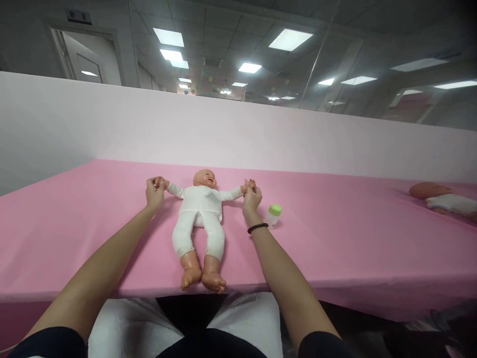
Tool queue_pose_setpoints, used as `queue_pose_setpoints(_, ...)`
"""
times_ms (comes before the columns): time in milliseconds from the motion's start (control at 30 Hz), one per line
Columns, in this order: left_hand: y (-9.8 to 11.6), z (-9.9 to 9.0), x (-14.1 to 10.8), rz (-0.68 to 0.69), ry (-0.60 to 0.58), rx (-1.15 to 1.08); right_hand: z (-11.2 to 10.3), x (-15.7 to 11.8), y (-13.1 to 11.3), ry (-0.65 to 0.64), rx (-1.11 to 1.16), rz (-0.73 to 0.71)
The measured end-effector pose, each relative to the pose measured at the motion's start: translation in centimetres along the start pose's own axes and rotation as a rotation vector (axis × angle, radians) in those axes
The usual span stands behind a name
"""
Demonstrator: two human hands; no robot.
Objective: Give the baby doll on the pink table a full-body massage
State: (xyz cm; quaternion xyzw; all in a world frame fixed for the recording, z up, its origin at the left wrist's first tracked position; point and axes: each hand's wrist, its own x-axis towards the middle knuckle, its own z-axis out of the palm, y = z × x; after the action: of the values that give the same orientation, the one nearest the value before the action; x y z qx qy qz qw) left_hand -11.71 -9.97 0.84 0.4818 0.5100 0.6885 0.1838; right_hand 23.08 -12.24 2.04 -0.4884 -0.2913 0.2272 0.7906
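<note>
A baby doll (202, 201) with a white cloth body lies on its back on the pink-covered table (320, 238), its feet toward me at the front edge. Both its arms are stretched out sideways. My left hand (155, 193) is closed on the doll's hand at the left. On the other side, my right hand (252, 197) grips the doll's other hand, with the small plastic fingers showing above mine. Just right of my right wrist stands a small bottle (274, 216) with a green cap.
Another doll (443, 196) lies at the far right of the table. A low white wall (231, 134) runs along the back edge, with glass above it. My legs are under the front edge.
</note>
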Motion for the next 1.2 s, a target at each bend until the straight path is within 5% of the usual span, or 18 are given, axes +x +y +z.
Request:
queue_pose_setpoints(100, -1.3, -1.1, 1.9, -0.431, 0.112, -0.219, -1.4, 2.2, 1.1, 0.062, 0.048, 0.338)
queue_pose_setpoints(167, -2.1, -1.5, 2.5, -0.568, 0.137, -0.259, -2.1, 2.9, 1.7, 0.028, 0.031, 0.418)
queue_pose_setpoints(467, -2.1, -0.9, 2.2, -0.509, 0.160, -0.263, -2.0, 3.0, 2.3, -0.014, 0.015, 0.369)
queue_pose_setpoints(533, -1.9, -0.9, 1.7, -0.399, 0.160, -0.219, -1.6, 2.7, 1.8, 0.011, 0.041, 0.348)
queue_pose_setpoints(633, -1.4, -0.9, 0.4, -0.008, 0.043, -0.007, -0.7, 1.5, 0.4, -0.067, 0.086, 0.185)
queue_pose_setpoints(733, -0.6, -0.3, -1.6, 0.422, -0.226, 0.220, 0.1, -0.7, -1.2, -0.322, 0.016, -0.155)
queue_pose_setpoints(900, 1.1, 1.6, -4.4, 0.915, -0.618, 0.497, 0.5, -5.1, -1.9, -0.750, -0.398, -0.812)
queue_pose_setpoints(1033, 1.7, 2.0, -4.7, 1.050, -0.684, 0.568, 0.7, -6.8, -1.1, -0.901, -0.705, -1.078)
queue_pose_setpoints(1200, 1.6, 1.7, -4.5, 1.040, -0.681, 0.547, 0.8, -6.9, -0.7, -0.895, -0.741, -1.099)
